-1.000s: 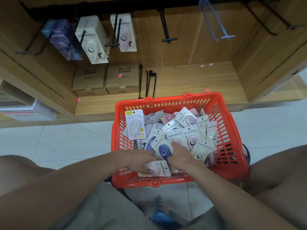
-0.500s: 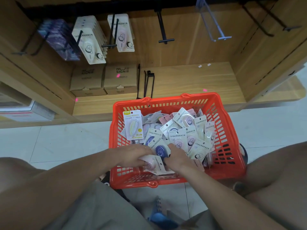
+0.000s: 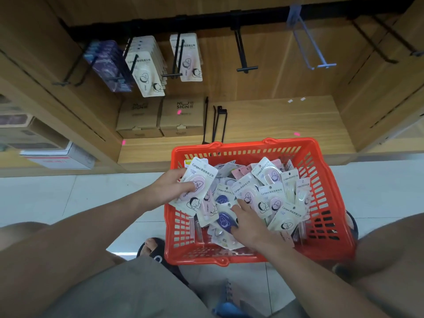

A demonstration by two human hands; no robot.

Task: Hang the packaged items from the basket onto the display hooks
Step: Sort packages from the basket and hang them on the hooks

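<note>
The left hand (image 3: 171,188) holds a pink packaged item (image 3: 195,185) over the left part of the red basket (image 3: 330,203), with the thumb on the front of the card and the fingers behind it. The long axis of this card is tilted: its top edge with the printed name points up and to the right, toward the shelf, and its lower corner points down to the left. The right hand (image 3: 249,222) rests in the middle of the basket with its fingers spread on a dark blue packaged item (image 3: 226,220); I cannot tell if it grips this one. The basket stands on the floor and is filled with many loose packages (image 3: 273,191) in pink, cream and blue, which lie in all directions. Above, some display hooks (image 3: 243,53) carry hanging packages (image 3: 146,70). Two cardboard boxes (image 3: 181,117) sit on the wooden shelf below them.
</note>
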